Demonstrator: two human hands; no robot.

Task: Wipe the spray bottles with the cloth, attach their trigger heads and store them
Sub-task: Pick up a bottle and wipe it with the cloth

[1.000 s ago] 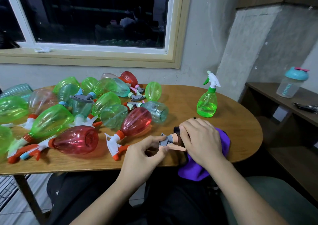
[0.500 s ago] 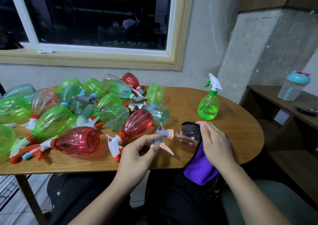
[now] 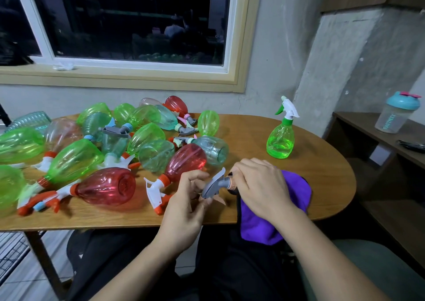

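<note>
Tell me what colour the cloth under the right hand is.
Purple cloth, clearest in the head view.

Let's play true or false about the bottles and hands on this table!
1. The green spray bottle stands upright, apart from the piled bottles. True.
2. The cloth is yellow. False: it is purple.
3. The left hand holds the grey trigger head. True.
4. The right hand lies flat and empty. False: it grips the held bottle at its neck.
5. The piled bottles all stand upright. False: most lie on their sides.
</note>
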